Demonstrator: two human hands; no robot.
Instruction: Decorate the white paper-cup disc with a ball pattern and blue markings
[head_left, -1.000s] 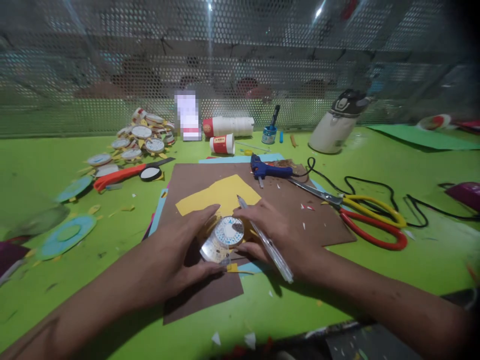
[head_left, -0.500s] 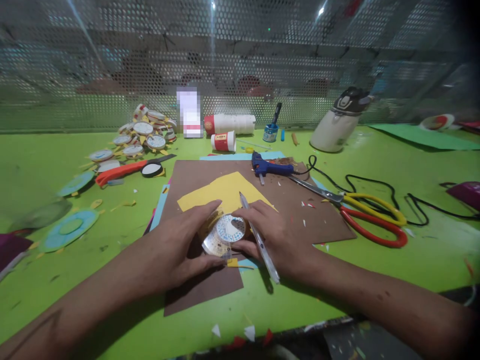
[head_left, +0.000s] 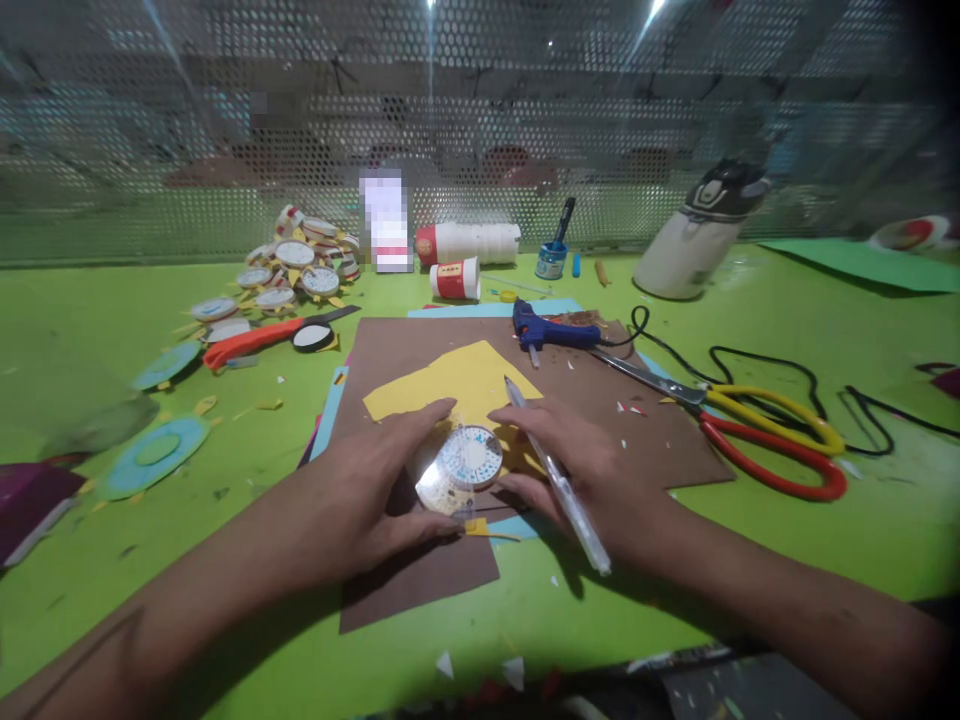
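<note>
My left hand (head_left: 379,480) curves its thumb and fingers round a clear, shiny round piece (head_left: 435,485), perhaps a roll of clear tape. A small white disc (head_left: 474,455) with blue specks lies on that piece, between my hands. A clear pen (head_left: 562,490) is held in my right hand (head_left: 574,450), its tip pointing forward and left. The thumb and fingertips of that hand are spread at the disc's right side, a small gap from it. Under both hands are yellow paper (head_left: 457,375) and brown sheets (head_left: 637,440); a small yellow strip (head_left: 476,525) sits by my left thumb.
A blue glue gun (head_left: 559,330) and large scissors (head_left: 697,395) lie to the right on the sheets. On the left are an orange-handled knife (head_left: 259,340), a black tape roll (head_left: 313,337) and piled paper-cup pieces (head_left: 292,255). Behind stand a paper cup (head_left: 455,280) and a bottle (head_left: 686,250).
My right hand has moved slightly right with the pen, and its fingers have come away from the disc. My left hand keeps its place round the clear piece. The camera view has shifted a little.
</note>
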